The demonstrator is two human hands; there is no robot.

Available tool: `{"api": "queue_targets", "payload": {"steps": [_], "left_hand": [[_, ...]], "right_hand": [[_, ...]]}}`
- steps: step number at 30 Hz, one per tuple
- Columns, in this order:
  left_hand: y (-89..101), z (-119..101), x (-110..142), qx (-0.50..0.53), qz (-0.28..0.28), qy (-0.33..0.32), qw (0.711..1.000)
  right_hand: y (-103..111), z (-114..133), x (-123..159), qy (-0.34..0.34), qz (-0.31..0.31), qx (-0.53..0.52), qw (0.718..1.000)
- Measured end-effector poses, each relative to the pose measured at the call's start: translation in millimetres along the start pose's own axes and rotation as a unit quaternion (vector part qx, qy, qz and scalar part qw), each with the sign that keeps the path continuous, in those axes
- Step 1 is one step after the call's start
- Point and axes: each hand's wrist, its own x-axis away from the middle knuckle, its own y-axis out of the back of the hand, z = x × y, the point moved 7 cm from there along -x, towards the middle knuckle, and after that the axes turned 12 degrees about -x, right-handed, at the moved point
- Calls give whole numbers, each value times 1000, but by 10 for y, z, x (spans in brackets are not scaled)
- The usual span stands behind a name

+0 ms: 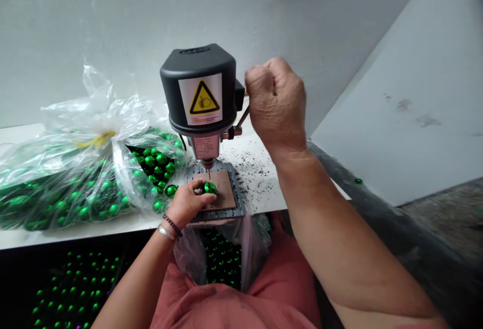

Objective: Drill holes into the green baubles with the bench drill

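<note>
Left hand (187, 203) curled, gripping shiny green bead (209, 188) on brown pad (222, 193) atop slotted metal base (238, 203) of bench drill (198, 85), w/ drill bit (208, 173) tip right at bead's top. Right hand (277, 100) closed in fist on feed lever (241, 116). Clear plastic bag (86, 168) of green beads lies on white tabletop (264, 198) left of drill, black debris (254, 173) scattered to right.

A plastic bag of green beads (75, 178) lies on the bench (56, 237).
</note>
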Motion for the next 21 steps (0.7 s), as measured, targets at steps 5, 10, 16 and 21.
{"api": "queue_targets", "payload": {"steps": [5, 10, 16, 21], "left_hand": [[-42, -30, 272, 9, 151, -62, 987], [139, 117, 155, 201, 17, 60, 978], [27, 187, 50, 509, 13, 183, 841], [33, 156, 65, 468, 18, 153, 871]], "right_hand": [[-24, -44, -16, 5, -1, -12, 1000], [-25, -56, 10, 14, -1, -25, 1000], [-24, -62, 3, 17, 10, -50, 999], [-24, -70, -3, 17, 13, -54, 998]]}}
